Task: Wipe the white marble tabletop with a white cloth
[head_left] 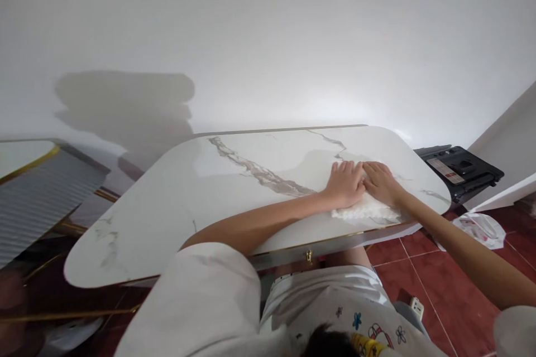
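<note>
- White textured cloth (pixel 371 211) lies crumpled near the right end of the marble-patterned tabletop (pixel 146 217), its near edge close to the gold-trimmed front edge
- Left hand (pixel 345 185) presses on the cloth from above, its forearm stretched across the tabletop; whether its grip is clenched on the fabric or only laid over it, I cannot tell
- Right hand (pixel 380 183) rests on the same cloth just beside the left hand, the two meeting or nearly so; its fingers slant toward the left hand, and I cannot tell whether its grip pinches any of the cloth
- Grey-brown veins cross the white surface left of the hands, and the tabletop's far edge runs along a pale wall (pixel 268 39) bearing a broad shadow at left
- Small gold knob (pixel 309 256) sits on the front below the tabletop
- Fluted grey cabinet (pixel 46 201) with gold trim stands at the far left
- Black plastic case (pixel 464 170) is beyond the tabletop's right end, with a clear plastic bag (pixel 481 230) on the red tiled floor (pixel 452 295) near it
- White power strip (pixel 417 308) lies at lower right, beside the person's printed white clothing (pixel 335 304)
</note>
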A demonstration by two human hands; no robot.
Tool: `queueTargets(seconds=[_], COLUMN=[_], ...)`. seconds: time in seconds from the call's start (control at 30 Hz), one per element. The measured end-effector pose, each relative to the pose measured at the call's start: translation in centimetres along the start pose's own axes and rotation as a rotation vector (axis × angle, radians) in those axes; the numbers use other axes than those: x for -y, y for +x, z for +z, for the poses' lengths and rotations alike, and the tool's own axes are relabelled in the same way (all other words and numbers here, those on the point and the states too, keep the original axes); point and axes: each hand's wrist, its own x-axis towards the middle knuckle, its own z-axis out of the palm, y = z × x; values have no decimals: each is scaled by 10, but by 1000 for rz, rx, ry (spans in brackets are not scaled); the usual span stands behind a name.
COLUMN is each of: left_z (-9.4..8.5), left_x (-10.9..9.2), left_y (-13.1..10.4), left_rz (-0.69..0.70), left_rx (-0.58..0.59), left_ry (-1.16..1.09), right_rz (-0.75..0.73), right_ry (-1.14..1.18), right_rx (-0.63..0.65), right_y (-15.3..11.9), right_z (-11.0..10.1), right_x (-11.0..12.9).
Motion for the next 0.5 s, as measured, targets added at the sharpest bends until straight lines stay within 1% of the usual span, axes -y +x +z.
queueTargets(seconds=[0.1, 0.17, 0.23, 0.3, 0.4, 0.47, 0.5], left_z=[-16, -29, -42, -56, -73, -82, -87], left_x=[36, 62, 88, 114, 156, 187, 204], left_y=[-36, -62, -91, -121, -171, -207, -226], left_rz=[-2, -39, -82, -145, -250, -338, -388], left_rx=[41, 68, 77, 78, 109, 123, 119], left_ry=[-13, -4, 4, 34, 149, 249, 310], right_rz=[33, 47, 42, 7, -56, -116, -134], right_ry=[29, 69, 125, 183, 238, 278, 302], right_rx=[-25, -12, 28, 104, 209, 246, 242], right_y=[12, 23, 35, 47, 65, 75, 79], right_z=[13, 20, 25, 30, 39, 47, 52], right_x=[57, 99, 140, 181, 241, 281, 301])
